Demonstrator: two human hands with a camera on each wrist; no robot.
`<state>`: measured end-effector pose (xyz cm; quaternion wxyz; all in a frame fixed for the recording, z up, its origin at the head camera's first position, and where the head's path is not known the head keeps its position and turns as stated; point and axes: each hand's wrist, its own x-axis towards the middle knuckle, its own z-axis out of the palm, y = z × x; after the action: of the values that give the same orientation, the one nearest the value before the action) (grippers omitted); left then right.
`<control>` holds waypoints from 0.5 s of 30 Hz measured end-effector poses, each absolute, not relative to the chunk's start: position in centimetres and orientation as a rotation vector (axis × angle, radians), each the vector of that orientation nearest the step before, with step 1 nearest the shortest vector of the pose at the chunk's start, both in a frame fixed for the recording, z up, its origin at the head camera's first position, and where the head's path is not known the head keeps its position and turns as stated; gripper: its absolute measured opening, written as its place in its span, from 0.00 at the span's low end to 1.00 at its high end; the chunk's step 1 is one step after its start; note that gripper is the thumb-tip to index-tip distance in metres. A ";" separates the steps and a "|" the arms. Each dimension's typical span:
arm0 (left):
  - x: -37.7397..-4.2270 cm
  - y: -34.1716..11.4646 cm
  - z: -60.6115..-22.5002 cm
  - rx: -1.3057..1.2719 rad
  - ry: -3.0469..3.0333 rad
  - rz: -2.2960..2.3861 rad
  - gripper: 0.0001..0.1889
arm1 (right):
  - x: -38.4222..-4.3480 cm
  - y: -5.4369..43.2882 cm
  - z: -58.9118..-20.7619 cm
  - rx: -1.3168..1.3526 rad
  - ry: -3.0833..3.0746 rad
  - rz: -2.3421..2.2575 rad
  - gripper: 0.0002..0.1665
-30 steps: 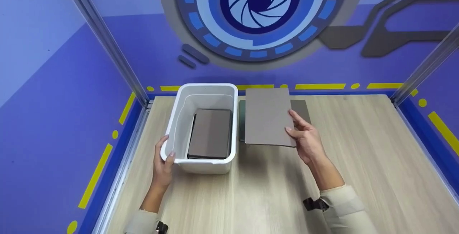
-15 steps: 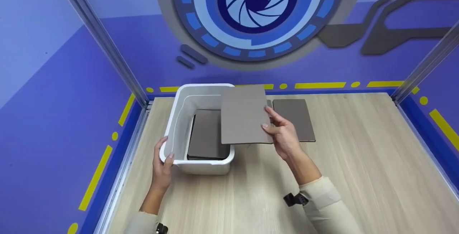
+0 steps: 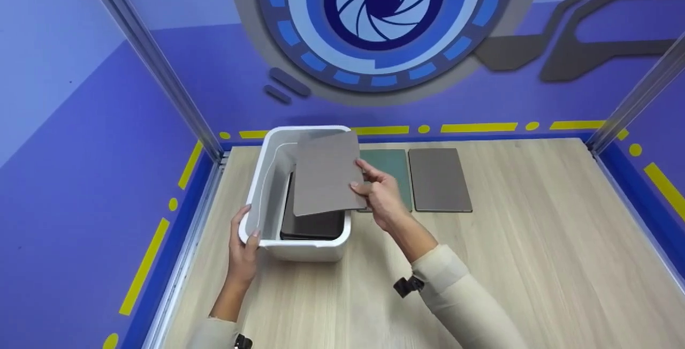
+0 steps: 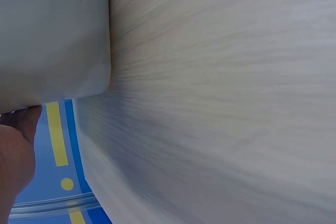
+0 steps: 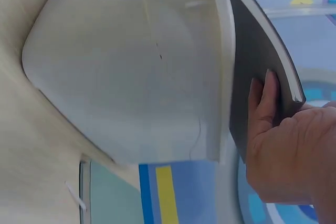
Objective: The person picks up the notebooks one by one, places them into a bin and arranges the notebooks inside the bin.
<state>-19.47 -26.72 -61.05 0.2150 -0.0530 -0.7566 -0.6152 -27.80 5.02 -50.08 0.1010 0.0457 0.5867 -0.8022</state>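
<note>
My right hand (image 3: 382,196) pinches a grey-brown notebook (image 3: 327,172) by its right edge, thumb on top and fingers beneath. The notebook hangs tilted over the white plastic bin (image 3: 254,188), and its page edges show in the right wrist view, where the notebook (image 5: 262,51) stands just past the bin's rim. Below it, partly covered, a dark notebook (image 3: 313,226) lies inside the bin. My left hand (image 3: 243,247) grips the bin's near left corner, thumb over the rim; the left wrist view shows those fingers (image 4: 31,121) against the bin's side.
On the table (image 3: 524,242), right of the bin, lie a green notebook (image 3: 393,164), partly behind my right hand, and a grey-brown notebook (image 3: 440,180). A blue patterned wall (image 3: 214,81) closes off the back, with a metal post (image 3: 155,60) at the left corner.
My right hand has carried the notebook leftward from above the table to over the bin, uncovering the green and grey-brown notebooks. My left hand keeps its grip on the bin.
</note>
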 end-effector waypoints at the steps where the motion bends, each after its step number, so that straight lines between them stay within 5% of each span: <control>1: -19.5 -26.7 -61.1 -0.148 -2.096 -1.709 0.33 | -28.0 4.5 -50.0 0.141 1.745 -2.362 0.40; 7: -19.6 -26.6 -61.4 -0.149 -2.079 -1.730 0.32 | -29.1 1.8 -49.6 0.138 1.755 -2.275 0.41; 15: -19.5 -26.8 -61.2 -0.185 -2.073 -1.759 0.33 | -28.3 0.6 -47.4 -0.211 1.742 -1.847 0.41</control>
<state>-19.54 -26.77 -61.19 0.2067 -0.0665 -0.7444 -0.6314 -28.34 0.56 -47.37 0.2926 -0.0792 0.6537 -0.6934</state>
